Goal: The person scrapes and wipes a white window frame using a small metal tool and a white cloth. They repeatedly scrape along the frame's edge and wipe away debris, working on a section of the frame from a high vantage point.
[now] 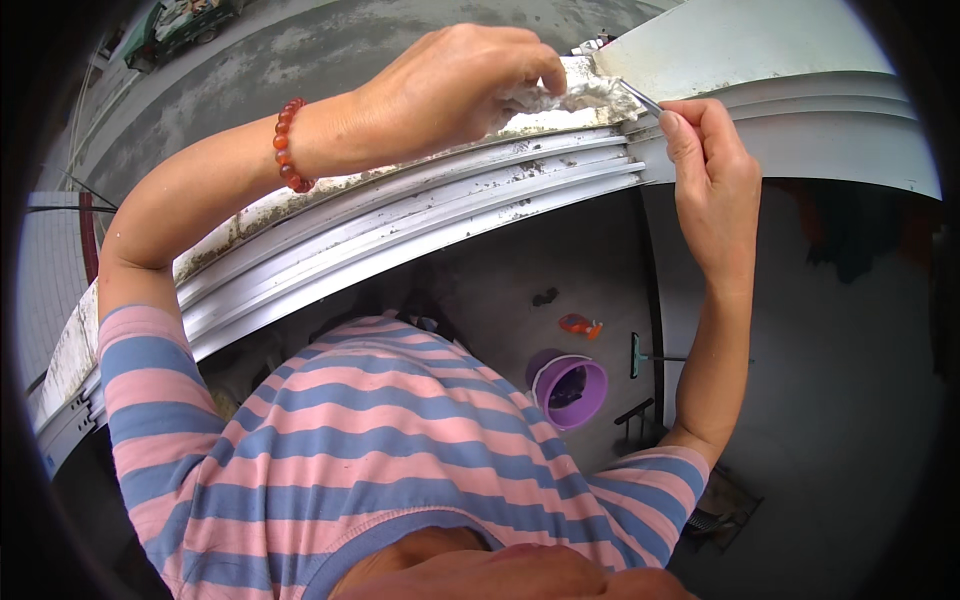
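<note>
My left hand [455,92] is over the outer ledge, its fingers curled down around a crumpled, whitish see-through wad [532,100] that looks like thin plastic. My right hand [712,150] pinches a slim metal tool [640,96] between thumb and fingers; the tool's thin end points at the dirty corner of the ledge. Grey-brown dirt [597,97] lies on the ledge between both hands. Below runs a white window track [420,215] with several grooves, speckled with dark grime. The tool's handle is mostly hidden in my right hand, so its exact kind is unclear.
On the floor below are a purple bucket [598,395], an orange spray bottle [580,325], a dark rag [545,297] and a squeegee [636,356]. A pale wall [760,55] closes the right side. Outside, far down, a green truck [180,32] stands on the pavement.
</note>
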`<state>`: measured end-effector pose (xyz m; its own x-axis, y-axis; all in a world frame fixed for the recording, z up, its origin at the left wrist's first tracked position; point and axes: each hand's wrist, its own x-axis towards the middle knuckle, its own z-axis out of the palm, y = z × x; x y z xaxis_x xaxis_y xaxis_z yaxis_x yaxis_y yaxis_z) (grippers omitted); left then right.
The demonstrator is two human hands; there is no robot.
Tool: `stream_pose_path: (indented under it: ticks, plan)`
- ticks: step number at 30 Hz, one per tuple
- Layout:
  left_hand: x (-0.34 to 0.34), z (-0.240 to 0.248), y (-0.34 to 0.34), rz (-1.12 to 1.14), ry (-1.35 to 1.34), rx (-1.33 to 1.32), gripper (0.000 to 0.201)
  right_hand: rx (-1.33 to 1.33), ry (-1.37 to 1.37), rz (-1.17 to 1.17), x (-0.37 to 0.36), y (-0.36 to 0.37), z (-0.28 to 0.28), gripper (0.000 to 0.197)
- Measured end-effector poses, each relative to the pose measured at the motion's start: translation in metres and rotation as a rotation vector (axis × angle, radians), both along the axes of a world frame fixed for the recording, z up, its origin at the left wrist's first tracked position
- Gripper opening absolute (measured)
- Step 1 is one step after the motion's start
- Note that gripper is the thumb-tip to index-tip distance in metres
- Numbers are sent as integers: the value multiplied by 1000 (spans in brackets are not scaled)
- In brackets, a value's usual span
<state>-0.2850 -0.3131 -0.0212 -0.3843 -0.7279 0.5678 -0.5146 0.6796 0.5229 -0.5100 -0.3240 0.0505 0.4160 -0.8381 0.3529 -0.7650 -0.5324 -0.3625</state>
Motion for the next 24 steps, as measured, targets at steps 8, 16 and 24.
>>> stream_pose_path:
  ticks: [8, 16, 24]
  plan:
    - [-31, -17, 8, -126, -140, 93, 39, 26, 278, 64, -25, 16, -26, 11]
    - [-85, -41, -40, -114, -159, 95, 21, -221, 544, -117, -25, 11, -32, 14]
    - [-75, -35, -18, -132, -527, -204, 10, -108, 536, -10, -17, 16, -54, 15]
